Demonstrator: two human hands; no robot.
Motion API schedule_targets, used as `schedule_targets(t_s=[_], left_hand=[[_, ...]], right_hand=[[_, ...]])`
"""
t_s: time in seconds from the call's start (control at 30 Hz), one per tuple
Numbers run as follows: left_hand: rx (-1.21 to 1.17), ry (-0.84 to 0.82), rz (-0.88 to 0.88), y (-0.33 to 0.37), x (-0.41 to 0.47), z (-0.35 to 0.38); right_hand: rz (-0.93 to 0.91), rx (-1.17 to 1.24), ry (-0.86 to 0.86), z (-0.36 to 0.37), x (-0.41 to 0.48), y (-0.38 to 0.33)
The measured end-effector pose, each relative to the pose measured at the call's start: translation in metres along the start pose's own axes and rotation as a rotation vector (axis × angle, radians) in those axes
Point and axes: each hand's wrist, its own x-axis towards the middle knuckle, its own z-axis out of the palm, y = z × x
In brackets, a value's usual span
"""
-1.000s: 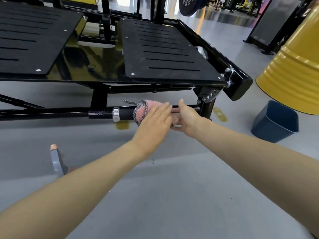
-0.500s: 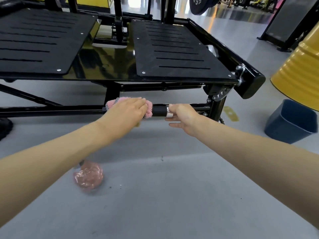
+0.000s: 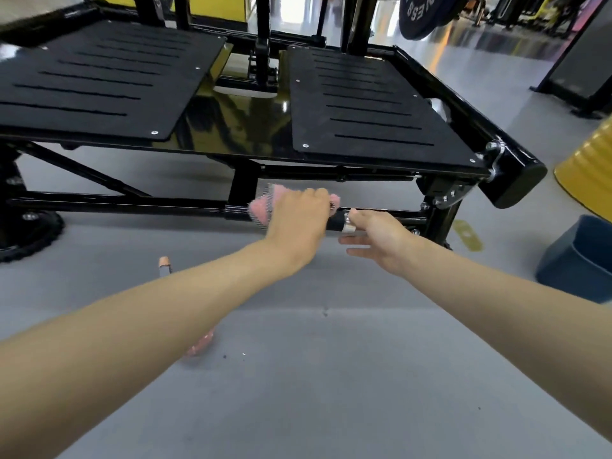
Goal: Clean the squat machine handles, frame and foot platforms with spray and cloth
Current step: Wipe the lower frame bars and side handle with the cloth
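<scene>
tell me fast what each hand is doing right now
Left hand: closed on the pink fuzzy cloth, wrapped round the black bar handle.
Right hand: open, fingers straight, thumb touching that handle's silver-collared end.

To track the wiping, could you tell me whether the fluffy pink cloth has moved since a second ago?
Yes. The fluffy pink cloth has slid left, ending beside the black upright post.

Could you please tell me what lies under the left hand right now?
A pink cloth, its edges showing on either side of the left hand, lies over the black handle bar. The stretch of bar beneath the cloth is covered, so its state cannot be seen.
</scene>
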Motion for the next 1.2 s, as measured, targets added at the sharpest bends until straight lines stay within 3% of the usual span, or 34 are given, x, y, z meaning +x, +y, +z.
schedule_targets(t_s=[0.2,0.33,0.53,0.7,0.8,0.9,1.0,1.07,1.13,1.17,1.2], left_hand=[[-0.282,-0.146,-0.117,0.034,0.042,0.001],[-0.287,-0.285,0.067,0.013,0.054,-0.001],[-0.311,-0.432,0.156,-0.026,0.058,-0.017],[-0.237,-0.42,0.171,-0.045,0.046,-0.021],[-0.041,-0.387,0.13,-0.048,0.038,-0.034],[0.139,-0.109,0.043,-0.024,0.007,-0.013],[-0.195,0.373,0.072,-0.01,-0.038,0.038],[-0.352,0.501,0.202,-0.011,-0.064,0.063],[-0.48,0.354,0.287,-0.005,-0.08,0.071],[-0.614,0.241,0.166,0.001,-0.082,0.074],[-0.792,0.15,-0.065,0.009,-0.08,0.074]], right_hand=[[-0.022,-0.027,-0.037,-0.008,0.003,0.004],[-0.014,-0.044,0.01,-0.01,0.005,0.003],[-0.005,-0.041,0.008,-0.009,0.002,0.002],[-0.009,-0.069,-0.001,-0.01,0.001,0.0],[-0.008,-0.088,0.001,-0.01,0.0,0.0],[-0.011,-0.078,-0.023,-0.01,-0.001,-0.002],[-0.019,-0.09,-0.033,-0.011,-0.001,-0.002],[-0.018,-0.105,-0.019,-0.011,-0.001,-0.002],[-0.019,-0.123,-0.012,-0.01,0.0,-0.002],[-0.021,-0.129,-0.008,-0.01,-0.001,-0.002],[-0.024,-0.135,-0.006,-0.01,-0.002,-0.003]])
